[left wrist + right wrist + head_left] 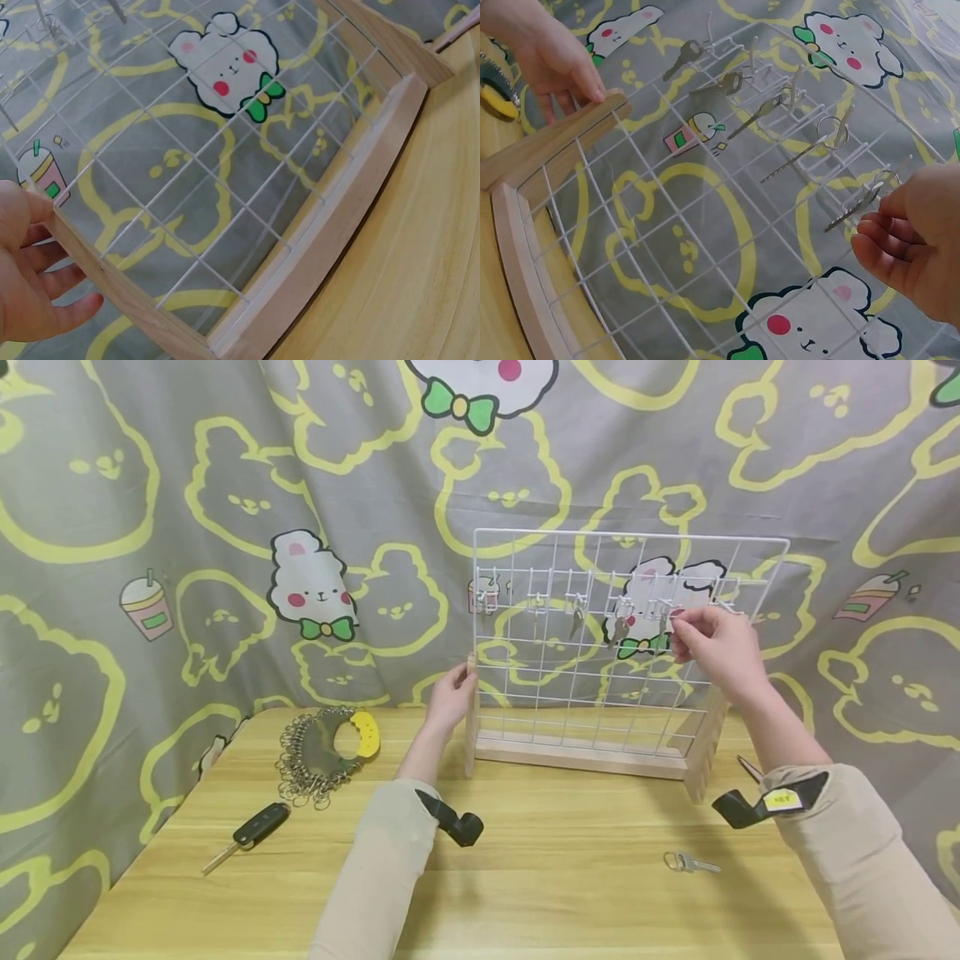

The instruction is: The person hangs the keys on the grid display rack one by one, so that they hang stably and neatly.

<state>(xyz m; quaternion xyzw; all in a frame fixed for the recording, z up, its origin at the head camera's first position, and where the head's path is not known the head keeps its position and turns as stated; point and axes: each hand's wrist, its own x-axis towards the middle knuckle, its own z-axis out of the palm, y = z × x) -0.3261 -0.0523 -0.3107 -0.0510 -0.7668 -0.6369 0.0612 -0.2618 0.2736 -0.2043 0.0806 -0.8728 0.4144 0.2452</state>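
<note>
A white wire grid rack (592, 693) on a wooden base stands upright on the table, with a row of hooks across it. Several keys (769, 109) hang from these hooks by their rings. At the row's right end, my right hand (720, 647) pinches a silver key (853, 208) at its ring, close to a hook, thumb against the index finger. My left hand (452, 697) grips the top of the rack's left wooden post (112, 281), thumb in front and the other fingers behind.
Left on the table lies a bunch of metal rings (300, 760) with a yellow piece (366, 735). Nearer me is a black car key (261, 825). A loose key with a ring (693, 863) lies front right. A patterned grey curtain (225, 693) hangs behind the rack.
</note>
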